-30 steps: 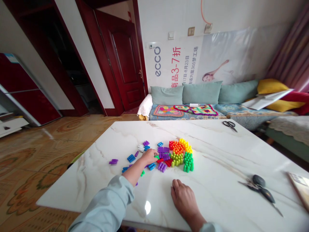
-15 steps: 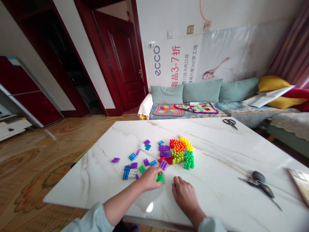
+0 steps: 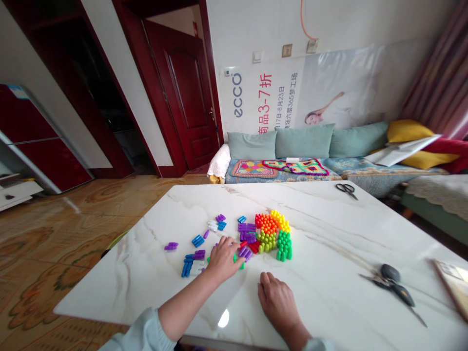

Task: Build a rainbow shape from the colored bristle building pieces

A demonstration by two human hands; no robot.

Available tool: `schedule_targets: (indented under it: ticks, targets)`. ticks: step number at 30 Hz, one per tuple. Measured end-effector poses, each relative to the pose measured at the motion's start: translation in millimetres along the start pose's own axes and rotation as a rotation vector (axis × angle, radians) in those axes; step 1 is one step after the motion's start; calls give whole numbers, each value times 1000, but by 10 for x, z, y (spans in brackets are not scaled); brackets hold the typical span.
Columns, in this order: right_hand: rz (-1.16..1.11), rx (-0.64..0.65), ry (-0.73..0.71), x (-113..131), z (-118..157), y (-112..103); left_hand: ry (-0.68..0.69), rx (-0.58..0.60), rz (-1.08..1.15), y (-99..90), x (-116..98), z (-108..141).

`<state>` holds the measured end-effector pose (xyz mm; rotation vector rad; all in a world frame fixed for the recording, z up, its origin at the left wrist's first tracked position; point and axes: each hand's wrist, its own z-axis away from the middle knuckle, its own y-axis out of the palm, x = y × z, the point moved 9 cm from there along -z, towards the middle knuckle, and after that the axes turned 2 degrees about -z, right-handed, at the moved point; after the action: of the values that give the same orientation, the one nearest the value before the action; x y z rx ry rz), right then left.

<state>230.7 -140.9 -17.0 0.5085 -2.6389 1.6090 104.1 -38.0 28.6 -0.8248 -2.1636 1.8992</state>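
1. Pieces (image 3: 247, 227), small, rounded and many-coloured, were spread over a white marbled table (image 3: 321, 302), mostly ahead of the left hand (image 3: 221, 258) and to either side of it.
2. The left hand was placed palm down, its thumb and fingers parted; whether any piece was touched by it could not be told.
3. Green pieces (image 3: 242, 266) were partly hidden by its thumb; purple pieces (image 3: 245, 253) were laid just beside the thumb tip.
4. Red pieces (image 3: 254, 247) were laid to the right of its fingertips.
5. Upright groups were packed farther right of this grip: a red-and-orange cluster (image 3: 266, 224), a yellow cluster (image 3: 281, 219), an olive cluster (image 3: 267, 242) and a bright green cluster (image 3: 284, 246).
6. Blue pieces (image 3: 186, 267) and white pieces (image 3: 196, 268) were set to its left.
7. The right hand (image 3: 278, 300) was rested on the table, fingers curled together; whether anything was enclosed could not be told.
8. A black-handled tool (image 3: 393, 283) was laid well to its right, with scissors (image 3: 346, 189) farther ahead.
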Motion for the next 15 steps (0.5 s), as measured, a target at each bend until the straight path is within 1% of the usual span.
schedule_targets:
  ticks: [2,3,5,7,9,11,15]
  targets:
    - [-2,5,9,0,-5,-4,50,-55,31,-61,-60,-219]
    - [-3,10,15,-2,-5,0,82,-57,69,-51,-93,-342]
    - [-5,23,27,-11,-3,13,145,-26,169,36,-151,-575]
    - [-6,34,33,-18,-1,25,197,31,241,171,-192,-739]
    - [-4,36,37,-22,-3,23,248,80,253,296,-221,-806]
    - [-1,35,39,-21,-9,9,282,100,218,372,-231,-796]
    - [-3,40,42,-16,-27,-8,262,84,135,391,-196,-695]
